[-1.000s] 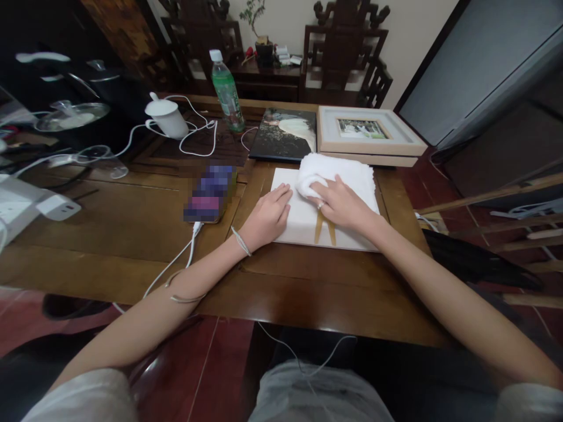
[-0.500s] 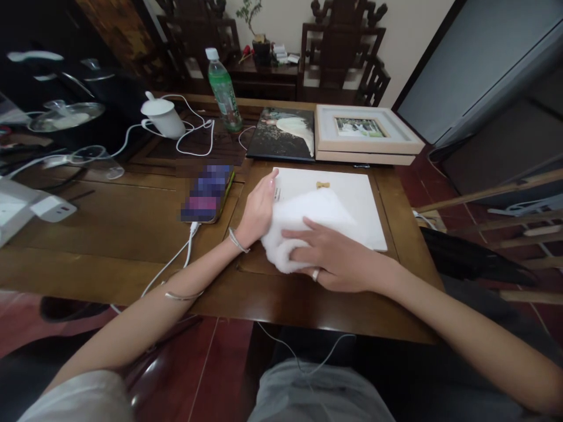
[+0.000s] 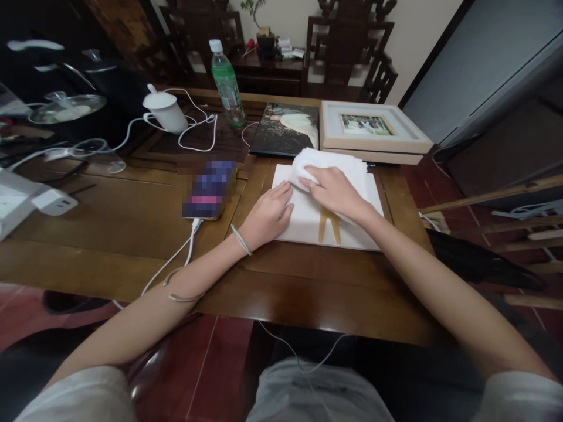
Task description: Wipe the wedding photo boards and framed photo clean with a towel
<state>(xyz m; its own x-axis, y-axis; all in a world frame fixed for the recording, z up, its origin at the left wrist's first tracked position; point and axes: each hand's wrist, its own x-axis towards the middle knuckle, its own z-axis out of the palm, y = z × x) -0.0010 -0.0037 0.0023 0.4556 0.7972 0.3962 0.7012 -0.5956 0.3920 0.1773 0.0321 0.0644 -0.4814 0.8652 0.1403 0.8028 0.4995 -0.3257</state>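
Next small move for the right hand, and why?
Probably draw the white fluffy cloth toward the near edge of the flat white board. The right hand holds it over the far side, while the near strip, with a forked gold shape, lies uncovered. The left hand, at the board's left edge, could steady it.

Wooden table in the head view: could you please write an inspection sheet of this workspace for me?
Surface: brown wooden table, glossy near the front edge.
Things in use: white cloth partly covers a white board with gold marking.
Clutter: phone, green bottle, lidded white cup, dark picture panel, framed picture.
Hands: right hand grips the cloth; left hand lies over the board's left edge.
Cables: white cable plugged into phone; second cable loops beside the cup.
Surroundings: dark chairs, red tiled floor.
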